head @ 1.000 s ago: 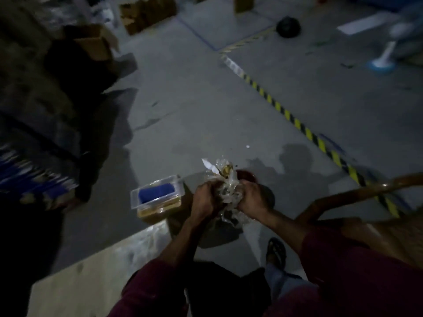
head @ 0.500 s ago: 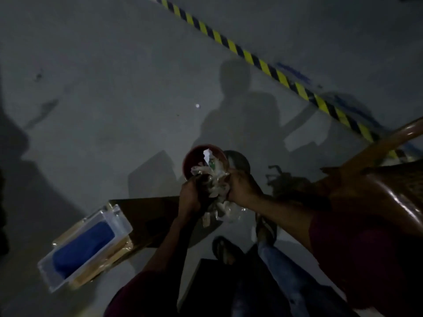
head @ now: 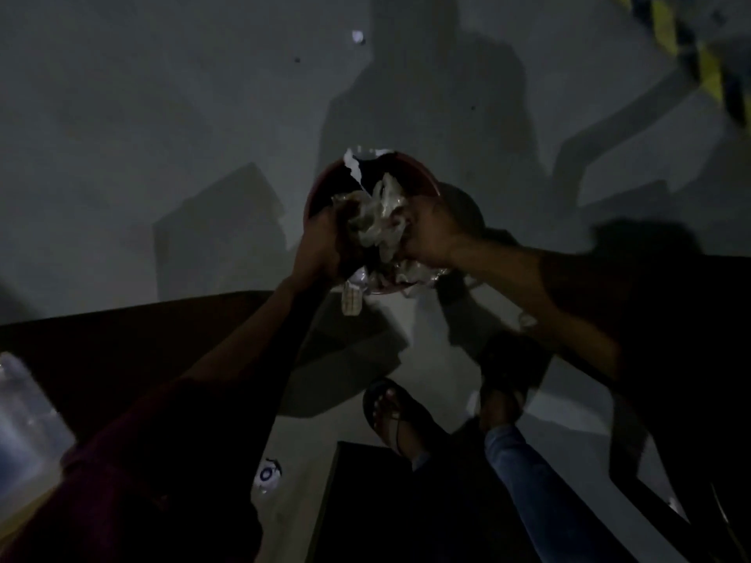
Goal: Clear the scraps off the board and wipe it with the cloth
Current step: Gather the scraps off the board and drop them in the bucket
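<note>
Grey concrete floor (head: 162, 115) carries a round dark-red bucket (head: 325, 176), a small white scrap (head: 357, 36) well beyond it, yellow-black striped hazard tape (head: 707, 71) at far right, and two sandalled feet (head: 400, 416).

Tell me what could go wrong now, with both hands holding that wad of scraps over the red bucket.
1. Spill: the scraps bulge out between the left hand and right hand, and pieces already hang near the red bucket rim's near side, so some may land on the floor.
2. Footing: the sandalled feet stand close below, and the dim light could hide dropped bits.
</note>
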`<state>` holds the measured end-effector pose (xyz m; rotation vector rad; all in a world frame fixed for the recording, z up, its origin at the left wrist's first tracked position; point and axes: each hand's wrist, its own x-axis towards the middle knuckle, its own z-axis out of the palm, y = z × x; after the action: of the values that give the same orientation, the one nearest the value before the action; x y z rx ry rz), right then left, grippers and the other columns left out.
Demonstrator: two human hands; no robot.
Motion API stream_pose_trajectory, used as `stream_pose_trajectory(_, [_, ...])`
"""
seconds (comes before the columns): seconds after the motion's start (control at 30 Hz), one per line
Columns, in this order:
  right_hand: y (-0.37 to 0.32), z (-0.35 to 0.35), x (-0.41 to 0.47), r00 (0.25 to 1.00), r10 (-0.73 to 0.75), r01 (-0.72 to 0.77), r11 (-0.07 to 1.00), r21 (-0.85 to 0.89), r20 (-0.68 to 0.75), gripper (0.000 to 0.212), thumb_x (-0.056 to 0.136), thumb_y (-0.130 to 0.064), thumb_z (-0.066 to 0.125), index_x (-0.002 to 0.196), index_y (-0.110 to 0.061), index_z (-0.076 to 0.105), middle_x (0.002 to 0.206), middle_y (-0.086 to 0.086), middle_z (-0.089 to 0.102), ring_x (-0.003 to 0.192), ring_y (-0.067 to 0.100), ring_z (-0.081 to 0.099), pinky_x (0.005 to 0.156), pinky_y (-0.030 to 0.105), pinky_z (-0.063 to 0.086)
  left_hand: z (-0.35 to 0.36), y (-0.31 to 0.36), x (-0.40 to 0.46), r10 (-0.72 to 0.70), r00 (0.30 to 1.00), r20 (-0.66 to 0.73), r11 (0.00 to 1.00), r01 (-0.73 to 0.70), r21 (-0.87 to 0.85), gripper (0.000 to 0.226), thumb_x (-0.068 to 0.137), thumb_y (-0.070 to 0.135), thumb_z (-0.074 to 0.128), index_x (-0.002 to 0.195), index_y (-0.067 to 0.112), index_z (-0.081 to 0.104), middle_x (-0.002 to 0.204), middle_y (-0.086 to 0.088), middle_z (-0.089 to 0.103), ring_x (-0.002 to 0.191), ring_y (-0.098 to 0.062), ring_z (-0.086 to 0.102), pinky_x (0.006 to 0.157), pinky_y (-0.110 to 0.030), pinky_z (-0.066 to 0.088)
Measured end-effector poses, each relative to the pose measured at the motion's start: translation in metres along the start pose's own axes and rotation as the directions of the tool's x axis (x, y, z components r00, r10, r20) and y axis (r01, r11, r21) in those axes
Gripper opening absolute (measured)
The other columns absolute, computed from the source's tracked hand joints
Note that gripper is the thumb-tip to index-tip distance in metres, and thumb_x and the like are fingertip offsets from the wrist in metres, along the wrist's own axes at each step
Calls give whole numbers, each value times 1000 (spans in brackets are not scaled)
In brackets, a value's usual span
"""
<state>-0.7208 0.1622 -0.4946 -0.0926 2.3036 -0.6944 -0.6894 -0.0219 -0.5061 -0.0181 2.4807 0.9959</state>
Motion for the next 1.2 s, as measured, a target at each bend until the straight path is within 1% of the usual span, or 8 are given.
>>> stream_pose_trajectory(0.1, [15, 1, 14, 999, -17, 18, 1000, -18, 42, 49, 87, -22, 80, 131, -9, 63, 136, 10, 62, 128, 28, 55, 76, 6, 26, 7, -19, 13, 6, 992, -125, 997, 4, 75, 51, 102, 12, 60, 146, -8, 43, 142, -20, 53, 108, -8, 66, 82, -10, 52])
stream_pose_trajectory(0.17, [15, -2, 19, 999, -33, 34, 999, -29, 20, 59, 83, -31, 84, 134, -13, 62, 143, 10, 55, 132, 29, 51, 92, 16, 33, 10, -34, 22, -14, 991, -130, 1000, 14, -5, 77, 90, 38, 74, 151, 3, 40, 149, -20, 49, 130, -26, 54, 109, -25, 46])
stream_pose_trajectory(0.37, [12, -14, 24, 999, -40, 39, 998, -40, -33, 80, 76, -41, 87, 143, -20, 49, 154, 12, 35, 139, 30, 41, 98, 14, 26, -2, -31, 30, -152, 984, -89, 987, 156, 46, 104, 74, 69, 70, 158, 26, 25, 138, -19, 46, 123, -38, 48, 101, -47, 48])
stream_pose_trajectory(0.6, [23, 10, 32, 998, -33, 29, 995, 95, 44, 120, 64, -44, 93, 157, -31, 19, 160, 17, 16, 150, 39, 17, 123, 50, 29, 5, -36, 27, -216, 974, -63, 976, 215, -22, 83, 84, 46, 65, 153, 13, 35, 137, -24, 47, 124, -43, 49, 102, -46, 47])
stream_pose_trajectory(0.9, [36, 35, 37, 997, -57, 58, 998, 30, -44, 40, 108, -23, 50, 144, -7, 54, 143, 19, 58, 132, 34, 54, 115, 33, 38, 19, -42, 9, -279, 953, -119, 960, 277, -37, 64, 85, 54, 56, 133, 11, 60, 126, -17, 66, 116, -38, 62, 92, -39, 52])
stream_pose_trajectory(1.0, [35, 43, 33, 995, 5, -1, 999, 41, -99, 39, 110, -14, 41, 145, 1, 48, 140, 23, 57, 130, 35, 54, 104, 25, 37, 29, -42, -1, -297, 947, -119, 948, 277, -159, 54, 97, 41, 63, 141, 12, 54, 132, -14, 66, 120, -33, 63, 100, -32, 48])
stream_pose_trajectory(1.1, [28, 51, 31, 991, 69, -58, 994, 93, -113, 40, 103, -6, 46, 143, 1, 42, 132, 29, 57, 121, 43, 56, 104, 47, 46, 34, -27, -4, -457, 889, -33, 758, 370, -537, 61, 91, 65, 58, 139, 28, 50, 123, -6, 71, 98, -28, 75, 86, -50, 62])
stream_pose_trajectory(1.2, [30, 58, 32, 982, 137, -96, 955, 281, -132, 48, 97, -35, 55, 137, -8, 51, 125, 19, 65, 114, 37, 62, 103, 49, 49, 40, -10, -5, -375, 925, 52, 698, 319, -641, 34, 92, 39, 73, 120, 37, 56, 116, 4, 71, 101, -33, 74, 75, -50, 64])
